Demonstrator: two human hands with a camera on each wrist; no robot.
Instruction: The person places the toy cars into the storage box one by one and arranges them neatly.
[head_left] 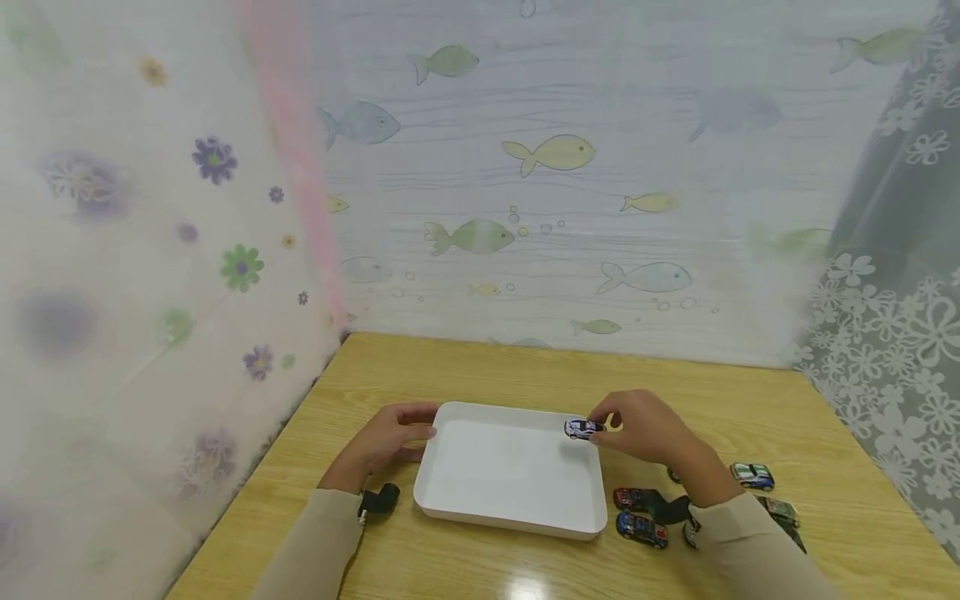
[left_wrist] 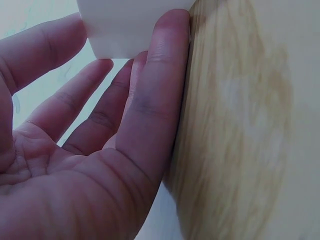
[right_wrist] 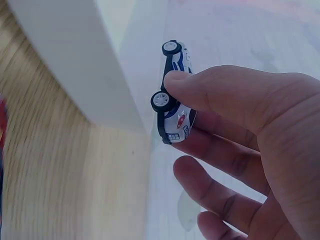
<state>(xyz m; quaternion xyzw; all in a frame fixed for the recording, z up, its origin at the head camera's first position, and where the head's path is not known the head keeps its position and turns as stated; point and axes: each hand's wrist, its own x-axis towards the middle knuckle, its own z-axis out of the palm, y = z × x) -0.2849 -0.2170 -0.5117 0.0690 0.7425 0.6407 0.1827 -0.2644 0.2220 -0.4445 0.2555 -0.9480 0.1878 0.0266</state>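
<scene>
My right hand (head_left: 637, 427) pinches a small white toy car (head_left: 583, 429) with dark blue markings between thumb and fingers. It is over the far right corner of a white rectangular tray (head_left: 510, 467). In the right wrist view the thumb presses the side of the toy car (right_wrist: 175, 100) near its wheels, and the lower fingers curl loosely below. My left hand (head_left: 390, 437) rests at the tray's left side, its extended fingers touching the outer wall. The left wrist view shows those fingertips against the tray wall (left_wrist: 125, 30), with one finger lying along the tabletop.
Several toy cars lie on the wooden table (head_left: 450, 367) right of the tray, among them a blue one (head_left: 641, 529), a red one (head_left: 630, 498) and a white-green one (head_left: 752, 476). My right forearm partly covers this group. Patterned curtains (head_left: 525, 192) hang behind and beside the table.
</scene>
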